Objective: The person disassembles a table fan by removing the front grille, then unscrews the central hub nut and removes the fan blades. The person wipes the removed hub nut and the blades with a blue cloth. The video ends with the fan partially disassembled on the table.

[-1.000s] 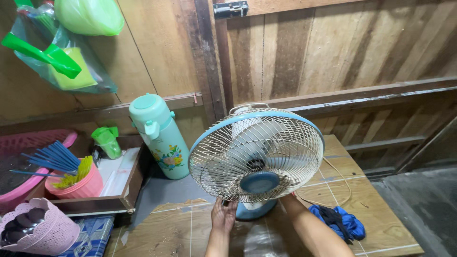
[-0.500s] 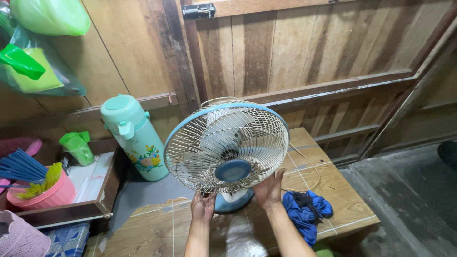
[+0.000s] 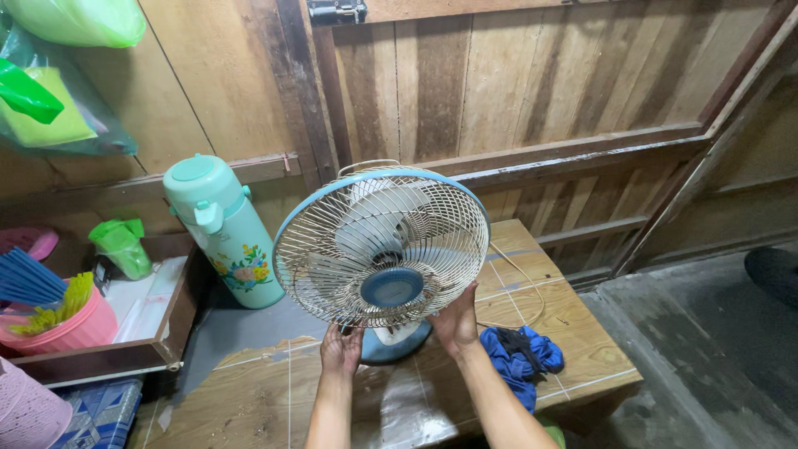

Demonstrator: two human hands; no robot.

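The desk fan point(image 3: 382, 249) (near the table's point(image 3: 582, 349) back edge) is steadied at its grille's lower rim, grasped by left hand point(image 3: 341, 347) and right hand point(image 3: 456, 320), 2 supports keeping it upright.

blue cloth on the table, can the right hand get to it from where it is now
Probably yes. The right hand rests on the lower rim of the fan, and the blue cloth lies just beside its forearm on the wooden table, with nothing between them. It would have to let go of the fan first.
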